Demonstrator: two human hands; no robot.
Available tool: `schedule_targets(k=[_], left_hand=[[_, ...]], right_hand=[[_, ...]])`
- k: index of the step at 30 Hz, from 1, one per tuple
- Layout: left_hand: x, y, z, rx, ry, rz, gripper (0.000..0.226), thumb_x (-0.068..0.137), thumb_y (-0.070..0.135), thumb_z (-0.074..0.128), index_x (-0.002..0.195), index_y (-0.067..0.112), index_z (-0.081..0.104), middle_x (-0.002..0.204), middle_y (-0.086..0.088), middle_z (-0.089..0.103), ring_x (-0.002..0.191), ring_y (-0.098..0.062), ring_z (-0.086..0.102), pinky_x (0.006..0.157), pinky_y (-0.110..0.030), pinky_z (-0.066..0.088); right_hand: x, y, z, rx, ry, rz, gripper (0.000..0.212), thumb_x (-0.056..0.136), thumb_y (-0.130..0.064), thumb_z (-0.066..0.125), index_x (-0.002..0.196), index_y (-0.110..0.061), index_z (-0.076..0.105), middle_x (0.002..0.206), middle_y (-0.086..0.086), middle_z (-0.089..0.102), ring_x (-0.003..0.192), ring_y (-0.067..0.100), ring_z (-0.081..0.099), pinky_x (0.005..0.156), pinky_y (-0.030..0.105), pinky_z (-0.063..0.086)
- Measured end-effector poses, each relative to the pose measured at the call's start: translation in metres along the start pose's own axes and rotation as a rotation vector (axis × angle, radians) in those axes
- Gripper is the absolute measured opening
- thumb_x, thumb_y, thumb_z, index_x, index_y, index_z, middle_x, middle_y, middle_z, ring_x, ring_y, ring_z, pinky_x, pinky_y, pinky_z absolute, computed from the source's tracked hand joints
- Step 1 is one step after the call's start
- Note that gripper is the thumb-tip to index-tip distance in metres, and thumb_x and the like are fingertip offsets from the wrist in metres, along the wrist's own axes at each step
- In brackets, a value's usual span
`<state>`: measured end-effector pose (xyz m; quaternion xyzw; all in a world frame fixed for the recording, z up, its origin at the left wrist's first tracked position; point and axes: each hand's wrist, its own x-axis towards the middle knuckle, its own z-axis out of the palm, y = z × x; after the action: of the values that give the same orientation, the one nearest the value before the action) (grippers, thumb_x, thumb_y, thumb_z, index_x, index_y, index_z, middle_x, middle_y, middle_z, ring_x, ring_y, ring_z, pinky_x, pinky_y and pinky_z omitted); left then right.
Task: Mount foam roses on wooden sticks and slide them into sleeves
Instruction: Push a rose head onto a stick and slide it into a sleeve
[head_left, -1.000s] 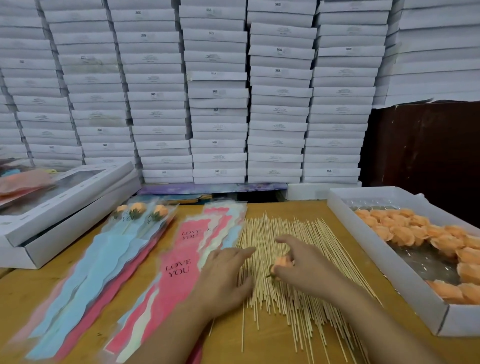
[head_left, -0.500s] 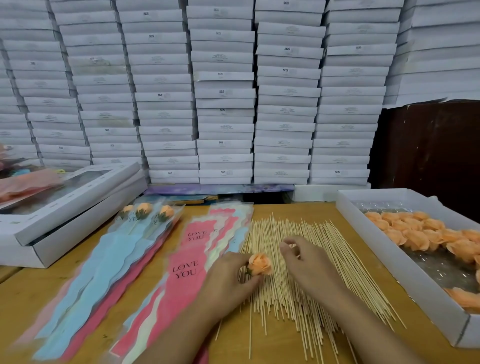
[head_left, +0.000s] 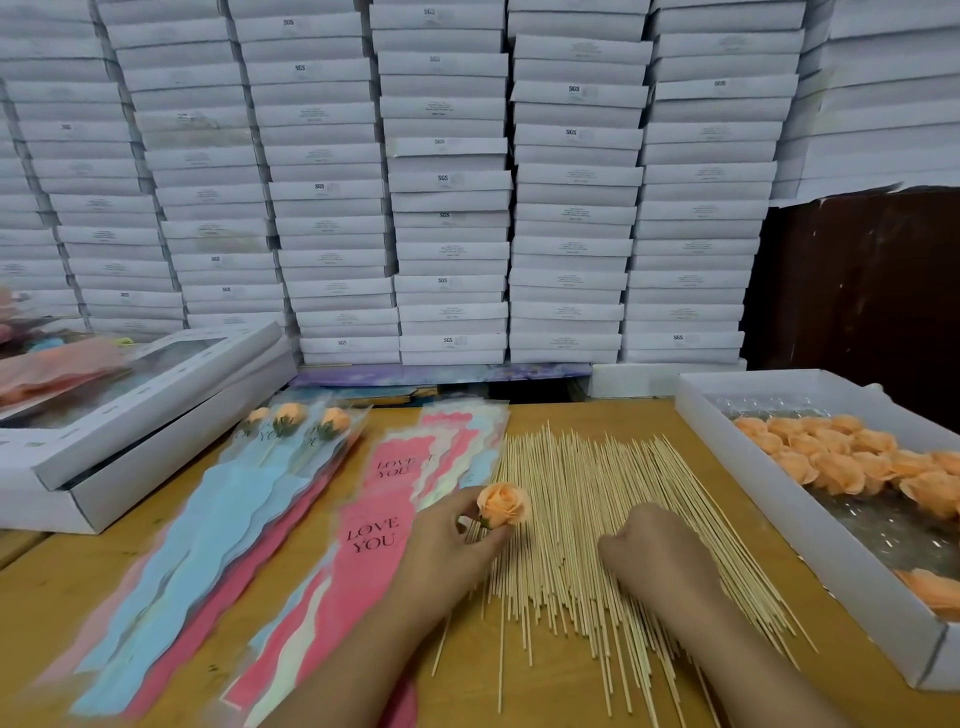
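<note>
From the head view, the pink sleeves (head_left: 371, 540) lying on the wooden worktop (head_left: 597, 691) read "LOVE YOU" in dark letters, once near the left hand and once farther back, and several of the white boxes (head_left: 449, 208) stacked along the far wall carry small "SGS" labels. The left hand (head_left: 452, 545) reaches in from the near edge and pinches an orange foam rose (head_left: 503, 505) by its green base between thumb and fingers, holding it over the left edge of the spread of wooden sticks (head_left: 587, 519). The right hand (head_left: 649, 551) rests knuckles-up on the sticks with its fingers curled under; whether it grips a stick cannot be told. To the far left, three sleeved roses (head_left: 296, 423) lie on blue sleeves (head_left: 208, 545). At right, an open white tray (head_left: 779, 499) holds more orange roses.
</note>
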<state>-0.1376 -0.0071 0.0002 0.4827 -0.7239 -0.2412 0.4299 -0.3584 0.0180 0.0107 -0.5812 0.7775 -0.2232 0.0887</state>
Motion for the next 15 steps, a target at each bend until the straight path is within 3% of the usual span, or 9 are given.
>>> schedule_targets(k=[4, 6, 8, 10, 13, 15], left_hand=[[0.001, 0.001, -0.001, -0.115, 0.026, -0.108, 0.031, 0.082, 0.028, 0.081, 0.111, 0.036, 0.072, 0.097, 0.006, 0.073, 0.088, -0.011, 0.064, 0.081, -0.029, 0.052], [0.002, 0.002, -0.003, -0.17, 0.032, -0.146, 0.028, 0.08, 0.027, 0.083, 0.105, 0.033, 0.073, 0.093, -0.004, 0.072, 0.084, -0.018, 0.064, 0.08, -0.032, 0.052], [0.003, 0.003, -0.005, -0.259, 0.046, -0.177, 0.022, 0.081, 0.022, 0.083, 0.101, 0.024, 0.074, 0.088, -0.006, 0.07, 0.079, -0.019, 0.064, 0.076, -0.031, 0.051], [0.004, 0.004, -0.008, -0.416, 0.06, -0.217, 0.021, 0.08, 0.018, 0.082, 0.1, 0.019, 0.075, 0.09, -0.003, 0.076, 0.083, -0.016, 0.069, 0.075, -0.024, 0.053], [0.007, 0.002, -0.014, -0.715, 0.089, -0.329, 0.034, 0.072, 0.019, 0.08, 0.104, 0.01, 0.073, 0.098, -0.008, 0.078, 0.094, -0.019, 0.074, 0.08, -0.024, 0.058], [0.011, 0.0, -0.017, -0.983, 0.119, -0.399, 0.036, 0.073, 0.013, 0.075, 0.107, 0.001, 0.069, 0.099, -0.015, 0.076, 0.095, -0.021, 0.074, 0.085, -0.027, 0.06]], right_hand=[[0.005, 0.008, -0.012, 0.266, -0.058, -0.005, 0.045, 0.085, -0.02, 0.062, 0.048, -0.02, 0.036, 0.043, -0.006, 0.03, 0.039, 0.014, 0.028, 0.049, 0.025, 0.022], [0.004, 0.01, -0.02, 0.453, -0.062, -0.026, 0.044, 0.085, -0.017, 0.062, 0.047, -0.019, 0.04, 0.04, -0.007, 0.031, 0.038, 0.013, 0.027, 0.051, 0.025, 0.031], [0.004, 0.012, -0.027, 0.648, -0.054, -0.008, 0.033, 0.086, -0.015, 0.062, 0.054, -0.008, 0.057, 0.043, -0.003, 0.05, 0.038, 0.011, 0.041, 0.049, 0.022, 0.041], [0.004, 0.011, -0.033, 0.793, -0.085, 0.0, 0.019, 0.089, -0.011, 0.062, 0.073, -0.006, 0.071, 0.062, 0.003, 0.07, 0.047, 0.007, 0.058, 0.048, 0.022, 0.048], [0.004, 0.013, -0.038, 0.794, -0.118, -0.078, 0.016, 0.092, -0.006, 0.061, 0.096, -0.018, 0.07, 0.078, -0.005, 0.076, 0.056, 0.008, 0.064, 0.055, 0.021, 0.052], [0.005, 0.016, -0.037, 0.675, -0.078, -0.164, 0.023, 0.093, -0.007, 0.061, 0.098, -0.028, 0.068, 0.079, -0.013, 0.075, 0.056, 0.012, 0.059, 0.054, 0.021, 0.049]])
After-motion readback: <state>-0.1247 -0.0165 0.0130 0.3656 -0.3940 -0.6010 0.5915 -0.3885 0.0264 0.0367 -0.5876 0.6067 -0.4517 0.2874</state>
